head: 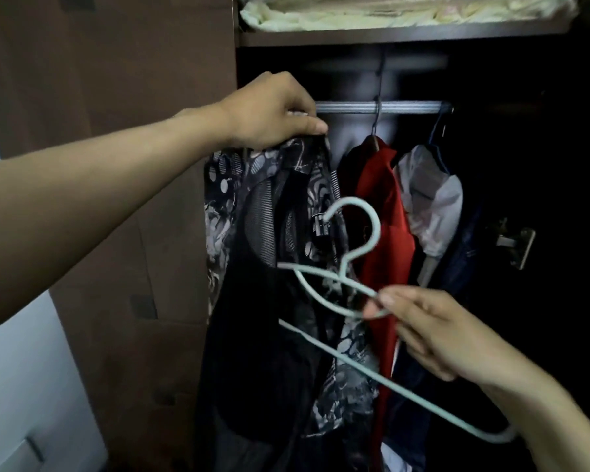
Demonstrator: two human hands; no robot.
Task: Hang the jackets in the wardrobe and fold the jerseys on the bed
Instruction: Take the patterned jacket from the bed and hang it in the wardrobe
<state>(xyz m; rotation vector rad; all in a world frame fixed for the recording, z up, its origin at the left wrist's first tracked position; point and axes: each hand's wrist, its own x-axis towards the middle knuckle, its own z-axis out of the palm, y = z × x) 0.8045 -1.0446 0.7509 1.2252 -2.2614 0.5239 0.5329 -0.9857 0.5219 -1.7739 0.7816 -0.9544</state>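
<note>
A black and grey patterned jacket [273,253] with a dark mesh lining hangs down in front of the open wardrobe. My left hand [269,110] grips its collar at the top, close to the silver rail [406,107]. My right hand [433,332] pinches the shoulder of a pale green hanger [351,240], held slanted in front of the jacket with its hook pointing up. The hanger is not inside the jacket.
A red garment [385,212] and a white one [433,199] hang on the rail inside the dark wardrobe, with dark blue clothing to their right. Folded pale bedding [406,11] lies on the upper shelf. The brown wardrobe door [116,131] stands at the left.
</note>
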